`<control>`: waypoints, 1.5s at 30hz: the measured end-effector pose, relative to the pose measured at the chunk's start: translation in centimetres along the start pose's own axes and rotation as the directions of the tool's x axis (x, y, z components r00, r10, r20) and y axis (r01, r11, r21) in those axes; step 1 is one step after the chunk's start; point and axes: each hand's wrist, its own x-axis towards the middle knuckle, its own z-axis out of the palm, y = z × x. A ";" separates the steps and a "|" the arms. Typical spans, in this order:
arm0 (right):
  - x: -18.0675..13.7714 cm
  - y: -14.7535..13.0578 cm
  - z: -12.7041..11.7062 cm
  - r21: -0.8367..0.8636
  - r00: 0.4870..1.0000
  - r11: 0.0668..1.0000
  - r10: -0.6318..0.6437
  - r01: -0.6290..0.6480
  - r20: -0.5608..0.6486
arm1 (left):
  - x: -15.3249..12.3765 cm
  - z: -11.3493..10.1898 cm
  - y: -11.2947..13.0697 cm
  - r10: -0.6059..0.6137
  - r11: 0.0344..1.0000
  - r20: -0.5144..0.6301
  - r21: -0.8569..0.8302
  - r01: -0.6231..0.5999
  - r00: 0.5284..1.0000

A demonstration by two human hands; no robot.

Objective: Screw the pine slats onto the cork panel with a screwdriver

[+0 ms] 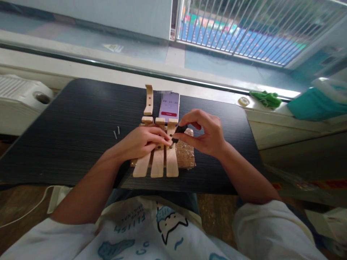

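My right hand (207, 133) pinches a small black-handled screwdriver (181, 129) between thumb and fingers. Its tip points down at the lower hole of the rightmost of three pale wooden hook pieces (172, 164). These lie side by side with curled tops and flared lower ends. Across them rests my left hand (139, 141), fingers stretched out, fingertips close to the screwdriver tip; whether they touch a screw there I cannot tell. Beneath the wood is a brown, plastic-wrapped package (187, 157). Two loose screws (115, 134) lie left of my left hand.
Beyond the hooks, a separate wooden hook (149, 101) with two holes lies beside a phone (169, 104) showing a timer. All this is on a black table (81, 119). On the sill are a tape roll (244, 101), a green cloth (267, 99) and a teal container (311, 103).
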 end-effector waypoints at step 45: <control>0.7 0.6 -1.8 0.161 0.967 0.973 0.125 -0.163 0.223 | 0.0 0.0 0.0 0.003 1.000 -0.018 -0.006 -0.003 1.000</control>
